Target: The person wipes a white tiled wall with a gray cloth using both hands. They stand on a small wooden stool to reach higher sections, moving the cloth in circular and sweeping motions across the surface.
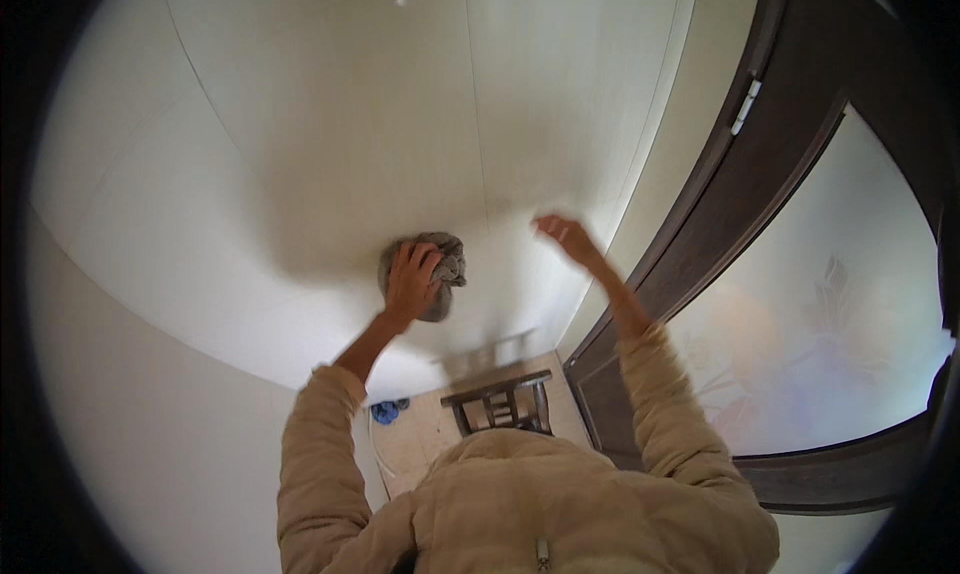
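My left hand [411,283] presses a bunched grey-brown cloth [450,263] against the pale wall panel [360,161], its fingers spread over the fabric. Part of the cloth is hidden under the palm. To the right, my right hand [564,235] is raised near the same wall, blurred, with its fingers partly curled. No object shows in it, and whether it touches the wall is unclear. Thin vertical seams run through the panel, and shadows fall around both hands.
A dark wooden door [806,64] with frosted, patterned glass [817,296] stands at the right, a metal hinge [746,107] on its edge. Below me a dark wooden chair [499,386] stands on the tiled floor [424,431], near a blue item [385,412] by the wall.
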The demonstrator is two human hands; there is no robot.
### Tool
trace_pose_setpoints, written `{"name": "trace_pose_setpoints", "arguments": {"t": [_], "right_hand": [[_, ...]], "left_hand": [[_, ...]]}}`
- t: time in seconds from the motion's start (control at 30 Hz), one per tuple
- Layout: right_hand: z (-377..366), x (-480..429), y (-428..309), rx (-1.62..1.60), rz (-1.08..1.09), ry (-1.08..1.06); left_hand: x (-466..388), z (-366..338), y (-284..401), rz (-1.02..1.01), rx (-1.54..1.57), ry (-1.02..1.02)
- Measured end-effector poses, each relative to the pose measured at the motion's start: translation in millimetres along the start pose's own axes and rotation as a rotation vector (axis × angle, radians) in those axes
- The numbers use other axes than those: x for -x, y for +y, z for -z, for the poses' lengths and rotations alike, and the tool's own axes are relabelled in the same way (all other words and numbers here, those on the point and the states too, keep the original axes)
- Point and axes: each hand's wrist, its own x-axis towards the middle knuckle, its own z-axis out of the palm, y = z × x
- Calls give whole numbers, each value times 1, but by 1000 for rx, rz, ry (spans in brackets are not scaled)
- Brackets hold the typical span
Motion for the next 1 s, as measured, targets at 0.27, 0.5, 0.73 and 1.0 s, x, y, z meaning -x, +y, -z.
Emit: {"name": "trace_pose_setpoints", "arguments": {"t": [0.27,0.5,0.73,1.0], "right_hand": [[-86,61,-74,-1132,47,-314],[-69,56,-126,-1344,48,-183],[10,32,-175,-935,321,229],[147,-88,-301,503,893,1024]], "left_hand": [[-58,43,94,130,732,414],[-73,89,94,-59,239,191],[-95,185,39,-219,-90,287],[-171,332,-94,125,-794,1004]]}}
